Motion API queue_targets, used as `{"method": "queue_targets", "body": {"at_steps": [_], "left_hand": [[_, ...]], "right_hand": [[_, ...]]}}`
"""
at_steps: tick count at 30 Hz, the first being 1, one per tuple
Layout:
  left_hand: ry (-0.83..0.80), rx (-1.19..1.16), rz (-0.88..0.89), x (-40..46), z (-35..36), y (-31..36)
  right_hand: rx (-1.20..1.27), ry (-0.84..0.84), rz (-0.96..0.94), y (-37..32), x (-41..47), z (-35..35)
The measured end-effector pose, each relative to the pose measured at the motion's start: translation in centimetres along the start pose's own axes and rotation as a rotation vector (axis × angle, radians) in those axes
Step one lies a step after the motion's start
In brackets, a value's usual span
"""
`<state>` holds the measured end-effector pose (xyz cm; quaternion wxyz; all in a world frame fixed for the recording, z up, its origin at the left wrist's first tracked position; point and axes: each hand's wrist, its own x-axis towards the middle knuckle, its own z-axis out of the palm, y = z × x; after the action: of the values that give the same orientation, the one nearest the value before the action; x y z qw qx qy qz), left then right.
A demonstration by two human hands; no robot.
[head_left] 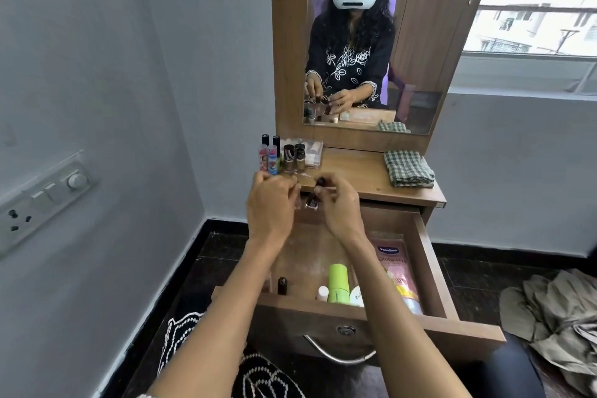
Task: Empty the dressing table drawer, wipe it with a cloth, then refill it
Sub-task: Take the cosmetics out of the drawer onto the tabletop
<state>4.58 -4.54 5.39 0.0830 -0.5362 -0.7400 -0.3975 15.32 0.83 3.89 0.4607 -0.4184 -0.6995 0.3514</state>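
Drawer (433, 271) standing open; left hand (269, 203) and right hand (339, 207) fingers pinching small bottles (311, 202) at tabletop (361, 176) edge

Head-worn, wide-angle, looking forward and down from close above the open drawer (433, 255) toward the dressing table's mirror (371, 42).

Two hands (271, 200), one checked cloth (408, 168)

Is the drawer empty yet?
Not empty. The open drawer holds a green tube, a pink Vaseline pouch and a small dark bottle.
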Motion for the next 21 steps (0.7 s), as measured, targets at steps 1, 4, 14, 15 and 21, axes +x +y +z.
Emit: {"method": "queue_targets", "body": {"at_steps": [1, 4, 14, 15, 21], "left_hand": [[0.020, 0.005, 0.019, 1.2, -0.2, 0.0], [0.051, 0.085, 0.085, 4.4, 0.0, -0.5], [0.043, 0.160, 0.183, 7.3, 3.2, -3.1], [0.050, 0.184, 0.190, 7.2, 3.3, -3.3], [0.090, 0.366, 0.322, 7.3, 2.3, -2.8]], "right_hand": [[0.022, 0.006, -0.012, -0.4, 1.1, 0.3], [0.021, 0.010, -0.018, -1.3, 4.3, 1.5], [-0.073, -0.010, -0.046, 0.2, 7.7, 4.4], [-0.076, -0.016, -0.047, 0.4, 7.8, 4.6], [-0.007, -0.060, -0.055, 0.6, 7.6, 4.8]]}}
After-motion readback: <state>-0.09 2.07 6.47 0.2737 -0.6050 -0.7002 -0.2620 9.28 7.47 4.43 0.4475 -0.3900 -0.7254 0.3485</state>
